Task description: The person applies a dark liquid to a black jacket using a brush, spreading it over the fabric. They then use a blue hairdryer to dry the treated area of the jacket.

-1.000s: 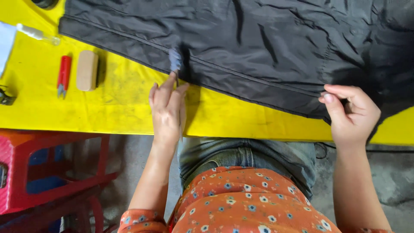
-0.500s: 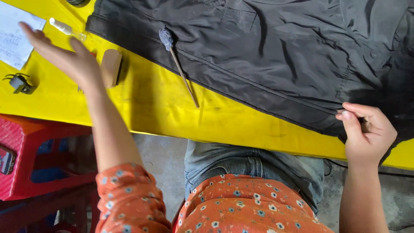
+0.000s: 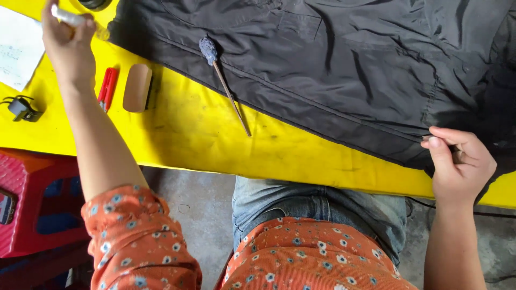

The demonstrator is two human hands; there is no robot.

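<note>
Head view shows the left hand (image 3: 67,40) reached far out, its fingers closed around a small white tube-like thing (image 3: 72,17), perhaps a marker or a chalk pen; its far tip is hard to make out. Just below that hand's wrist lie a red clip-shaped tool (image 3: 107,88) and a tan block (image 3: 137,87), side by side on the yellow table (image 3: 204,145). Off to the hand's outer side sit a sheet of white paper (image 3: 19,45) and a small black clip (image 3: 22,109).

Across the table, the right hand (image 3: 459,164) pinches the lower edge of the dark jacket (image 3: 349,70), thumb on top and fingers curled under the hem. That garment spreads flat over most of the table and looks thin, soft and slightly slick, so it would likely bunch or slide; a hem or seam, as pinched here, seems the firmest place to hold it.

Between the two hands, untouched, a slim wooden stick with a dusty blue head (image 3: 223,80) rests with its head on the jacket and its tail on bare table.
</note>
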